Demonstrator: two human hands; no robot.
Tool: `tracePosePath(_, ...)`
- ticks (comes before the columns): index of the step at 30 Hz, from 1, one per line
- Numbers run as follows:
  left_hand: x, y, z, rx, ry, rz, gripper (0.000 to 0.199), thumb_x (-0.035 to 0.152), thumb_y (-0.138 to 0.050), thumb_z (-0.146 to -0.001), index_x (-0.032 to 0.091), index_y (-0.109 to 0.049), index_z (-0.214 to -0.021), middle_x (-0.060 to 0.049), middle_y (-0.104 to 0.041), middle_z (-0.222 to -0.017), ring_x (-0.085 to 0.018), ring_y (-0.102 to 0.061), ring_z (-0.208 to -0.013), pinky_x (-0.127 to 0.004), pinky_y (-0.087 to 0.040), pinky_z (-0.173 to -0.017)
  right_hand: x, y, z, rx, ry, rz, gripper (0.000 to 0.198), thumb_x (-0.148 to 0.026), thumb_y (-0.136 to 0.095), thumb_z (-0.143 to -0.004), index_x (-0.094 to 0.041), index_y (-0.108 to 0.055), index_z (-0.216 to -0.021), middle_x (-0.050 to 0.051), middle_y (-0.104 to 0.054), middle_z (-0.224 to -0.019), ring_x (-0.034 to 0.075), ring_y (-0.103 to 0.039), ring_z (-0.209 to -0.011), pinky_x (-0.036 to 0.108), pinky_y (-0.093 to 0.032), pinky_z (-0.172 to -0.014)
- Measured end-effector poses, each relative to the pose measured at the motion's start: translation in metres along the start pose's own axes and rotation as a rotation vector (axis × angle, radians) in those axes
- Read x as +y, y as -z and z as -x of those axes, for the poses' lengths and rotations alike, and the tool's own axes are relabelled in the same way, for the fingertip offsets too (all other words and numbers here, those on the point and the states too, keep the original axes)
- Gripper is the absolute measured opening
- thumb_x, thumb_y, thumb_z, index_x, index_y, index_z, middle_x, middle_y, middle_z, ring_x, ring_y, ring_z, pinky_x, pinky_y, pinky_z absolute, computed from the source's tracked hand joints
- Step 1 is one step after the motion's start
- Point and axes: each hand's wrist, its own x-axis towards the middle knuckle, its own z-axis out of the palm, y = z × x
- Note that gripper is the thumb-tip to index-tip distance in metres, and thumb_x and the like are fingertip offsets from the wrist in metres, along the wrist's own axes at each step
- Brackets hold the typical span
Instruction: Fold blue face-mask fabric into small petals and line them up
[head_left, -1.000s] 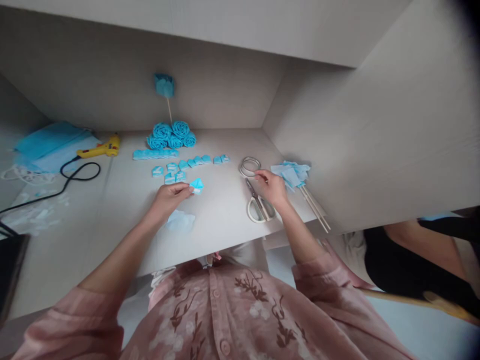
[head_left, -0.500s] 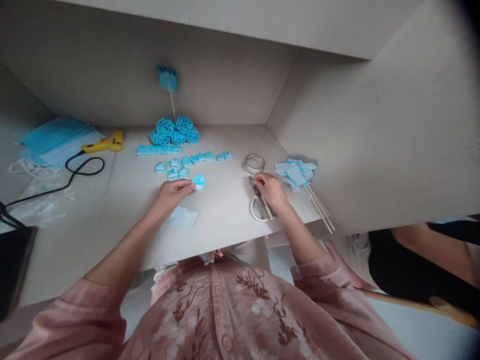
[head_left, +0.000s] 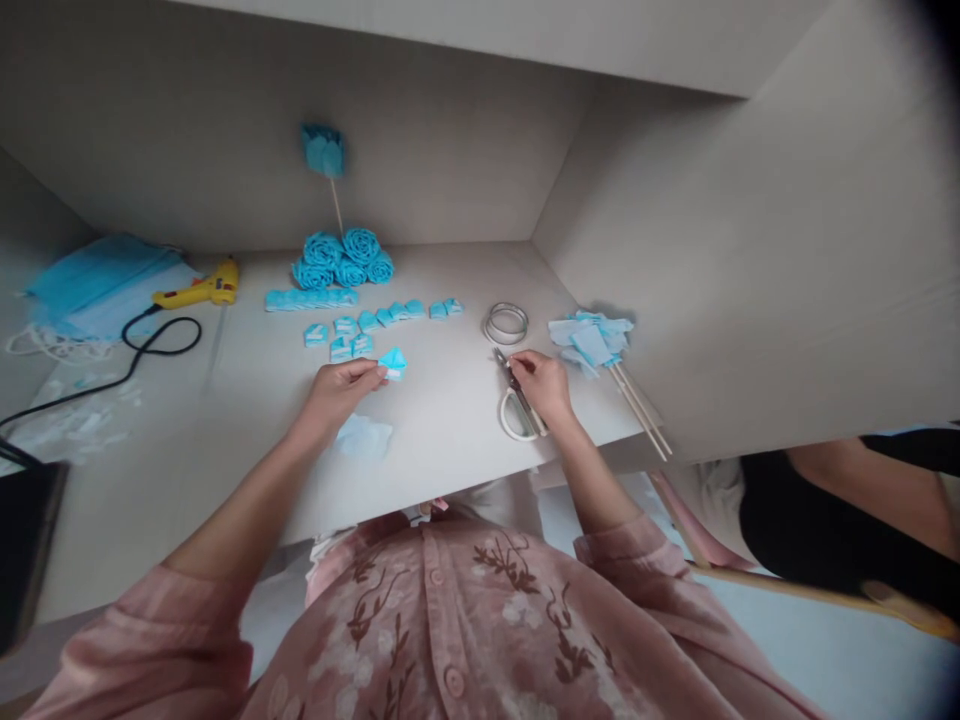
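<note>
My left hand (head_left: 341,388) pinches a small folded blue and white fabric piece (head_left: 392,364) between thumb and fingertips, just above the table. My right hand (head_left: 544,382) is closed in a pinch over the scissors (head_left: 517,415), which lie with their white handles toward me. Something tiny and pale may be at its fingertips, but I cannot make it out. A pale blue sheet (head_left: 364,437) lies near my left wrist. Beyond my left hand are rows of folded blue petals (head_left: 390,316) and a longer joined strip (head_left: 311,299).
Rolled blue roses (head_left: 349,260) stand at the back beside a stick-mounted flower (head_left: 324,152). A roll of tape (head_left: 506,323) and sticks with blue pieces (head_left: 592,340) are at right. At left lie a yellow glue gun (head_left: 199,287), its cord, and blue masks (head_left: 105,280). Another person's arm (head_left: 870,490) shows far right.
The view has shifted slightly. Both hands keep almost the same place and pinch, the left one still with the folded blue piece.
</note>
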Motion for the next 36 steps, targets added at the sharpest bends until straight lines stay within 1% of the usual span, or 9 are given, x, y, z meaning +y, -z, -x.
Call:
tracePosePath(6, 0.003, -0.002, 0.002, -0.010, 0.015, -0.014, 0.029, 0.047, -0.069, -0.070, 0.018, -0.070, -0.070, 0.000, -0.064, -0.068, -0.016, -0.056, -0.072, -0.028, -0.044, -0.074, 0.011, -0.003, -0.001, 0.029, -0.060, -0.200, 0.022, -0.034, -0.055, -0.085, -0.017, -0.068, -0.086, 0.006, -0.073, -0.076, 0.017, -0.065, -0.067, 0.029, -0.047, -0.065)
tracePosePath(10, 0.004, -0.004, 0.004, -0.047, 0.014, 0.044, 0.029, 0.046, -0.068, -0.072, 0.017, -0.070, -0.070, -0.001, -0.064, -0.069, -0.016, -0.056, -0.073, -0.028, -0.042, -0.073, 0.005, 0.000, 0.002, 0.154, -0.197, -0.508, 0.030, -0.044, -0.049, -0.088, -0.018, -0.059, -0.097, 0.004, -0.070, -0.074, 0.016, -0.064, -0.060, 0.025, -0.046, -0.049)
tracePosePath(13, 0.004, -0.005, 0.004, -0.056, 0.034, 0.089, 0.029, 0.045, -0.068, -0.072, 0.016, -0.069, -0.069, -0.001, -0.063, -0.068, -0.015, -0.056, -0.072, -0.028, -0.041, -0.072, -0.018, 0.008, 0.010, 0.230, -0.115, -0.641, 0.034, -0.049, -0.055, -0.087, -0.019, -0.059, -0.102, 0.004, -0.070, -0.082, 0.016, -0.066, -0.066, 0.026, -0.051, -0.052)
tracePosePath(15, 0.004, -0.005, 0.003, -0.060, 0.041, 0.110, 0.029, 0.045, -0.068, -0.072, 0.016, -0.069, -0.068, -0.001, -0.063, -0.068, -0.015, -0.055, -0.071, -0.028, -0.040, -0.071, -0.044, 0.012, 0.017, 0.121, -0.012, -0.753, 0.035, -0.049, -0.057, -0.088, -0.022, -0.060, -0.110, 0.004, -0.071, -0.088, 0.015, -0.067, -0.073, 0.028, -0.055, -0.061)
tracePosePath(18, 0.005, -0.005, 0.004, -0.074, 0.031, 0.127, 0.029, 0.045, -0.068, -0.071, 0.016, -0.068, -0.068, -0.001, -0.063, -0.069, -0.014, -0.054, -0.070, -0.027, -0.040, -0.070, -0.085, 0.012, 0.020, -0.228, 0.124, -0.854, 0.029, -0.048, -0.059, -0.089, -0.024, -0.069, -0.100, 0.006, -0.071, -0.105, 0.018, -0.068, -0.095, 0.032, -0.058, -0.077)
tracePosePath(21, 0.008, -0.004, 0.005, -0.077, 0.014, 0.121, 0.031, 0.047, -0.067, -0.072, 0.016, -0.067, -0.067, -0.001, -0.062, -0.067, -0.014, -0.052, -0.068, -0.027, -0.040, -0.069, -0.114, 0.001, 0.016, -0.518, 0.177, -0.895, 0.028, -0.048, -0.058, -0.090, -0.025, -0.073, -0.094, 0.006, -0.068, -0.120, 0.020, -0.064, -0.109, 0.036, -0.056, -0.089)
tracePosePath(23, 0.009, -0.002, 0.005, -0.075, 0.003, 0.114, 0.031, 0.047, -0.067, -0.073, 0.016, -0.067, -0.067, 0.000, -0.061, -0.066, -0.014, -0.052, -0.068, -0.027, -0.039, -0.069, -0.123, -0.009, 0.012, -0.626, 0.178, -0.906, 0.029, -0.048, -0.059, -0.089, -0.025, -0.075, -0.097, 0.005, -0.068, -0.121, 0.020, -0.064, -0.109, 0.038, -0.054, -0.093)
tracePosePath(32, 0.006, -0.002, 0.002, -0.066, 0.035, 0.261, 0.046, 0.057, -0.055, -0.080, 0.015, -0.070, -0.073, -0.005, -0.068, -0.072, -0.016, -0.057, -0.071, -0.029, -0.042, -0.071, -0.125, -0.022, 0.007, -0.611, 0.163, -0.916, 0.028, -0.048, -0.061, -0.089, -0.027, -0.077, -0.100, 0.003, -0.072, -0.109, 0.018, -0.066, -0.098, 0.037, -0.052, -0.093)
tracePosePath(36, 0.006, -0.003, 0.002, -0.113, 0.043, 0.225, 0.034, 0.049, -0.070, -0.068, 0.015, -0.068, -0.071, -0.001, -0.063, -0.068, -0.013, -0.053, -0.068, -0.027, -0.039, -0.069, -0.125, -0.024, 0.008, -0.624, 0.195, -0.863, 0.029, -0.047, -0.061, -0.089, -0.025, -0.075, -0.101, 0.004, -0.073, -0.103, 0.017, -0.067, -0.094, 0.035, -0.052, -0.091)
